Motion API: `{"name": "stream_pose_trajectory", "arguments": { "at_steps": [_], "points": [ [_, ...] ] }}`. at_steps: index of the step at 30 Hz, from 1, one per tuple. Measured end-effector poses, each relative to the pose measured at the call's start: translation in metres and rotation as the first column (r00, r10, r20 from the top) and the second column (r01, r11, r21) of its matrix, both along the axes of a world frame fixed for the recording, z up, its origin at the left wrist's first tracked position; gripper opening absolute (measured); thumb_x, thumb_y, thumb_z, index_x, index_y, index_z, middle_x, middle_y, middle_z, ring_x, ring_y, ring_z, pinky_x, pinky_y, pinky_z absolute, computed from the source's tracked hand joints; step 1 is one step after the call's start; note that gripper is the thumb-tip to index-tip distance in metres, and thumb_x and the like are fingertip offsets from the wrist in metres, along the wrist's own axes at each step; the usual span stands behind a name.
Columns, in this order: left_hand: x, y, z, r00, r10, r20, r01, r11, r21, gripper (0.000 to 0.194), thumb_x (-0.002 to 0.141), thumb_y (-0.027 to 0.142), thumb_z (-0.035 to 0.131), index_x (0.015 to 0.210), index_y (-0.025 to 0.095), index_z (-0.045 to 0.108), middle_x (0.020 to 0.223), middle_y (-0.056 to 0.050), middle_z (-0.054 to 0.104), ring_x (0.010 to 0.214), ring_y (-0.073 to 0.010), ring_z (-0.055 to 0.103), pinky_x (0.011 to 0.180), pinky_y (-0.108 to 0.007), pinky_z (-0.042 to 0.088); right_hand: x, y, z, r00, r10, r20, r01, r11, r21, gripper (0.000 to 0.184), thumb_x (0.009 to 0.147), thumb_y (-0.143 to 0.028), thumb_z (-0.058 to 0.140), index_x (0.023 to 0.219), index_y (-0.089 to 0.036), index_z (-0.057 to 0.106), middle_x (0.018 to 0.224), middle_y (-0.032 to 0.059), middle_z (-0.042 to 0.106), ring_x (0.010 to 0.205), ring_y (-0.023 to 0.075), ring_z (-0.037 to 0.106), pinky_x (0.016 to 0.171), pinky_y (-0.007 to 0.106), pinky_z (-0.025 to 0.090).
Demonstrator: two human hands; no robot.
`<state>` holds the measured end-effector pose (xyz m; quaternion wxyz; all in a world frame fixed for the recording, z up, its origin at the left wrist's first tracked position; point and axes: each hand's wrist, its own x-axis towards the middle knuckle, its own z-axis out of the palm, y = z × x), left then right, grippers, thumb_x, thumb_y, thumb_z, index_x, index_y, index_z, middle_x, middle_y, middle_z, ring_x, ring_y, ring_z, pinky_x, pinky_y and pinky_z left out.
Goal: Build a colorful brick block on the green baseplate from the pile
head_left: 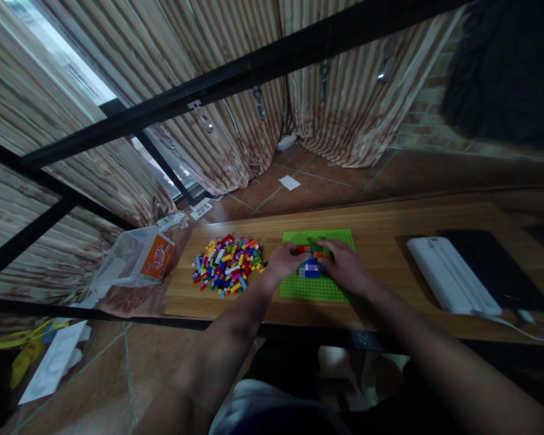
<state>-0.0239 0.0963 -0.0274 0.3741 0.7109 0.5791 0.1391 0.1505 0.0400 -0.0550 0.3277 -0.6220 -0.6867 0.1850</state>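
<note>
Room: dim, with striped curtains behind a dark metal frame.
Fingers: the left hand and right hand close in from either side of a small brick build, fingertips at its edges; whether they pinch a piece I cannot tell.
Brick build: red, orange, green and blue pieces, on the green studded baseplate between the hands.
Step in hand: seemingly placing or pressing bricks there; the next move seems to call for lining up studs and pressing evenly.
Loose bricks: a many-coloured heap, left of the baseplate.
Wooden table: long and narrow; at right, a white device beside a flat black one.
Tiled floor: brown, with a clear plastic bin beyond the table's left end.
</note>
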Motion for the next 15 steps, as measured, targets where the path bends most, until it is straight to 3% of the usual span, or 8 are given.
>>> {"name": "stream_pose_trajectory", "arguments": {
  "at_steps": [9, 15],
  "points": [
    [-0.0024, 0.0107, -0.0047, 0.998, 0.059, 0.026, -0.057, 0.996, -0.074, 0.032, 0.062, 0.034, 0.082, 0.083, 0.016, 0.066, 0.064, 0.004, 0.061, 0.061, -0.0102, 0.058, 0.056, -0.021, 0.045, 0.0042, 0.0021, 0.0081, 0.994, -0.065, -0.084, 0.059, 0.996, -0.068, 0.036, 0.086, -0.014, 0.042, 0.114, -0.015, 0.066, 0.118, 0.0144, 0.066, 0.113, 0.0273, 0.060, 0.102, 0.045, 0.044],
    [0.0003, 0.0085, 0.0008, 0.997, 0.026, -0.067, -0.026, 1.000, 0.003, 0.027, 0.063, 0.034, 0.079, 0.078, 0.016, 0.066, 0.062, 0.003, 0.059, 0.064, -0.0111, 0.058, 0.059, -0.022, 0.044, 0.0018, -0.0016, 0.0082, 0.994, -0.071, -0.078, 0.064, 0.994, -0.088, 0.039, 0.085, -0.011, 0.040, 0.114, -0.014, 0.066, 0.117, 0.0133, 0.066, 0.111, 0.0260, 0.061, 0.102, 0.043, 0.044]
  ]
}}
